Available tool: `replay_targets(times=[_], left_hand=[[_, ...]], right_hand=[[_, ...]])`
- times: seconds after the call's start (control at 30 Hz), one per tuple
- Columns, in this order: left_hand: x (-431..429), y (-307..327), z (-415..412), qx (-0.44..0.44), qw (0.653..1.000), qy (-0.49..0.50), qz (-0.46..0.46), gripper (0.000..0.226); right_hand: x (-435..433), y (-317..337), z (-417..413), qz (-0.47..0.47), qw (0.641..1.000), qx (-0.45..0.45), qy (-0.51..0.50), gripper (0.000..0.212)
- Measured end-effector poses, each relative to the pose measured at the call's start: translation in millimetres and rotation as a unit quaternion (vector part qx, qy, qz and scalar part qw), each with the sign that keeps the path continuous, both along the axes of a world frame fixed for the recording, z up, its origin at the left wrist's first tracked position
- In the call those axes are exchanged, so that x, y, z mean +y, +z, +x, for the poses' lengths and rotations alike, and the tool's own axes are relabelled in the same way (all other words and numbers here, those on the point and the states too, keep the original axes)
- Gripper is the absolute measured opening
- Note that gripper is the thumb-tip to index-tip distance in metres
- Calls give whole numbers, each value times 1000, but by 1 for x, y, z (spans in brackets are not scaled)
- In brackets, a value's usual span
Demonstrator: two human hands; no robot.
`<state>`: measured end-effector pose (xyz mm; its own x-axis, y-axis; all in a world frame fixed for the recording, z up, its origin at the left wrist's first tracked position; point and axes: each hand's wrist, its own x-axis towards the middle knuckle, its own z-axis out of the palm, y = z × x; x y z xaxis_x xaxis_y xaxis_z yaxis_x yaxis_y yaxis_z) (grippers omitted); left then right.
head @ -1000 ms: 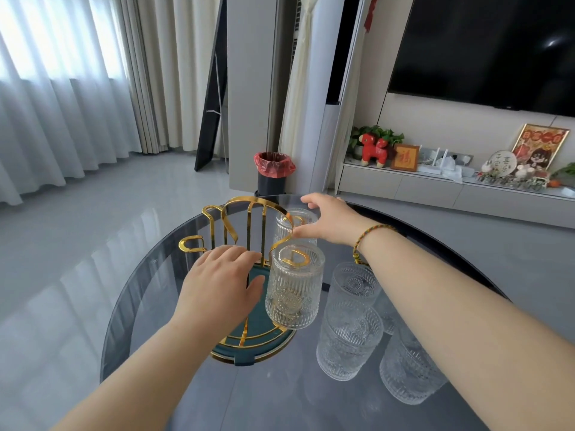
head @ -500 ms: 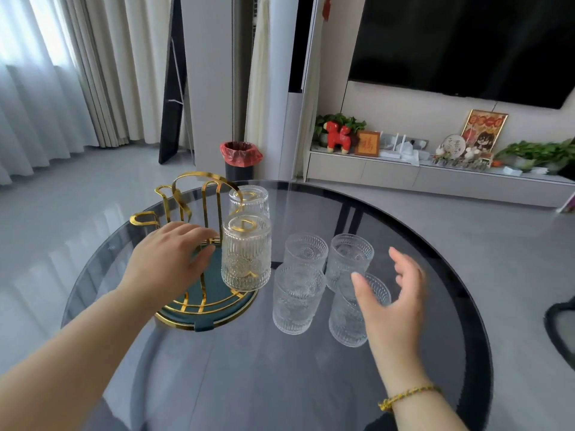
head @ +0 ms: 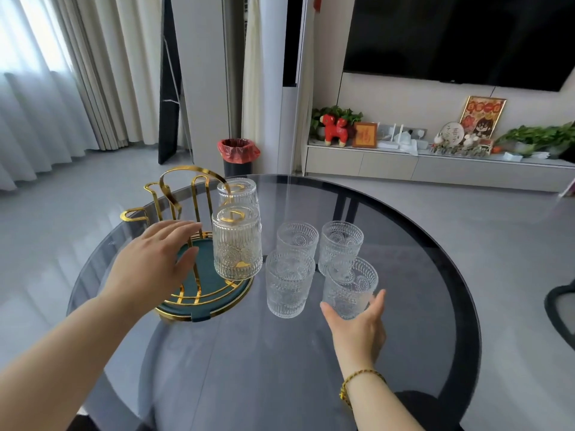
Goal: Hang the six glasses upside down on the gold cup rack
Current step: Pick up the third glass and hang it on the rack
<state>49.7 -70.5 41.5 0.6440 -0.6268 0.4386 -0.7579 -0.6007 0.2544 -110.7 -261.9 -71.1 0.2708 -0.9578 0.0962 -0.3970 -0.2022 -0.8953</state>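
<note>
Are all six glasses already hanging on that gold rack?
No, only two glasses hang upside down on the gold rack; four still stand upright on the table.

Red-lined bin (head: 238,155) beyond glass table (head: 311,353)

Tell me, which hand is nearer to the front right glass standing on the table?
Right. The right hand cups the front right glass from its near side, fingers open. The left hand hovers over the gold rack, well to its left.
</note>
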Motion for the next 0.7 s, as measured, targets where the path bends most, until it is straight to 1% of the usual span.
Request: replay_targets(times=[0.1, 0.2, 0.27, 0.37, 0.4, 0.47, 0.5, 0.53, 0.6, 0.67, 0.7], left_hand=[[3, 0, -3, -7, 1000, -4, 8, 35], [8, 0, -7, -2, 1000, -7, 16, 35], [10, 0, -9, -5, 1000, -10, 21, 35], [14, -1, -7, -11, 1000, -10, 27, 34], [15, 1, -7, -10, 999, -11, 38, 47], [17, 4, -4, -11, 998, -29, 49, 82], [17, 4, -3, -13, 999, -30, 42, 90], [16, 4, -1, -9, 999, -23, 31, 90], [13, 3, 1, -9, 1000, 10, -11, 80], [8, 2, 4, 8, 997, 62, -44, 68], [5, 1, 6, 29, 995, 85, -46, 67]], right_hand=[[0, -1, 7, 4, 1000, 17, -15, 101], [-2, -2, 8, 8, 999, 18, -27, 92], [-4, -2, 6, 14, 1000, 2, -27, 86], [-2, -1, 1, 14, 999, -35, -4, 83], [-1, 1, -1, 11, 999, -52, 10, 84], [2, 13, -6, -2, 995, -81, 56, 85], [2, 23, -7, -13, 992, -90, 88, 85], [1, 35, -7, -25, 987, -96, 125, 86], [-2, 64, -6, -45, 974, -87, 203, 85], [-5, 95, 0, -67, 961, -51, 263, 86], [-6, 109, 5, -80, 957, -25, 278, 90]])
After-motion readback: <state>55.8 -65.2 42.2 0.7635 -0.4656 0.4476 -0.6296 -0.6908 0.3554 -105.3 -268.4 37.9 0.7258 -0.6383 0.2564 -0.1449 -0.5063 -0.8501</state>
